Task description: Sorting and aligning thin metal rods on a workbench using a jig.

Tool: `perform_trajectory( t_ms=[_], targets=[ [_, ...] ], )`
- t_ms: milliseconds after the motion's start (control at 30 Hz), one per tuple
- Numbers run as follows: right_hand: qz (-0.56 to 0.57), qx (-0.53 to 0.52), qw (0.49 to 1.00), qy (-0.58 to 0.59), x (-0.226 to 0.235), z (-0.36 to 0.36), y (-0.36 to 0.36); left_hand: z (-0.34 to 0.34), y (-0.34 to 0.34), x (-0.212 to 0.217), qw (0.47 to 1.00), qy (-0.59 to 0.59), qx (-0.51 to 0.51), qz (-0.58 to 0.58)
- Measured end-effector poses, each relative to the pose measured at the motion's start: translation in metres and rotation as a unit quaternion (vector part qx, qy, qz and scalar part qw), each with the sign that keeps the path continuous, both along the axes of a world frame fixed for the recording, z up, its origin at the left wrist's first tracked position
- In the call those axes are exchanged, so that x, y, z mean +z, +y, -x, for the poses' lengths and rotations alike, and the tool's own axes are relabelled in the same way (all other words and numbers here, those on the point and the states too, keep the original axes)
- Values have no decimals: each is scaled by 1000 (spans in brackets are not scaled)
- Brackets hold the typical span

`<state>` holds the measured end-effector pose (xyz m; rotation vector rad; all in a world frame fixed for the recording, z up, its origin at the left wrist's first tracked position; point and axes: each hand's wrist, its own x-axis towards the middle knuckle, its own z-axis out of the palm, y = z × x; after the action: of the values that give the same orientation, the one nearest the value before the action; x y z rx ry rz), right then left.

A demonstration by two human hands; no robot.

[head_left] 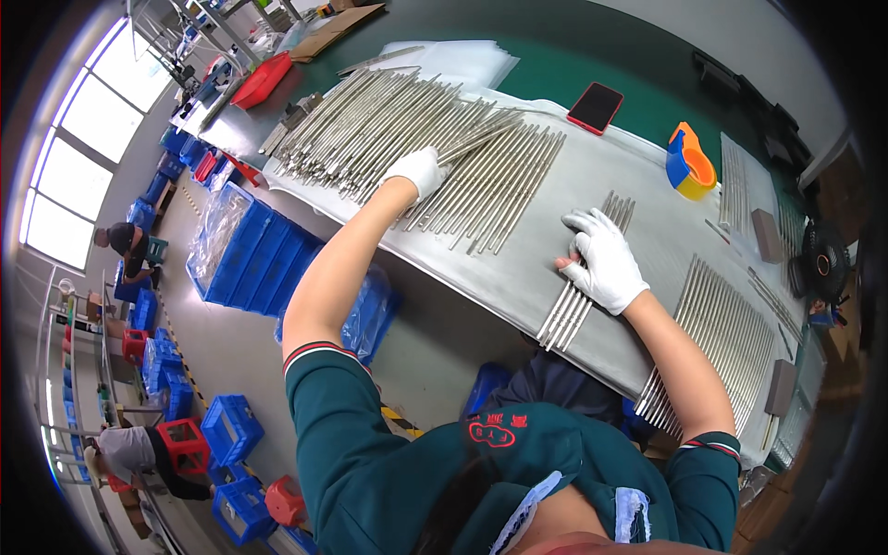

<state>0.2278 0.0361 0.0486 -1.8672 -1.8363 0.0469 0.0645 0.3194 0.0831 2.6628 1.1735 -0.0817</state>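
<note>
My left hand (418, 173), in a white glove, is closed around a few thin metal rods (481, 136) that lie aslant across the others. Beneath and beside it spreads a large heap of silvery rods (356, 120), thinning to a looser row (513, 190) on its right. My right hand (603, 262), also gloved with a bare thumb tip, rests over a small group of parallel rods (566, 317). Its fingers are bent and apart. That group's ends stick out above and below the hand. Farther right lies a neat row of rods (717, 333), partly behind my right forearm.
A red-edged phone (595, 106) and an orange-and-blue tape dispenser (691, 165) sit at the table's far side. Clear plastic sheets (472, 63) lie behind the heap. Grey blocks (781, 387) stand at right. Blue crates (254, 250) are stacked on the floor at left.
</note>
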Motion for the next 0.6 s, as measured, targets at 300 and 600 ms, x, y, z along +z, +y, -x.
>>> perform_trajectory(
  t_ms=[300, 600],
  targets=[
    [-1, 0, 1000, 1, 4, 2, 0, 31, 65, 2, 978, -192, 81, -4],
    [-28, 6, 1000, 12, 1, -1, 0, 72, 131, 30, 952, -7, 244, -185]
  ],
)
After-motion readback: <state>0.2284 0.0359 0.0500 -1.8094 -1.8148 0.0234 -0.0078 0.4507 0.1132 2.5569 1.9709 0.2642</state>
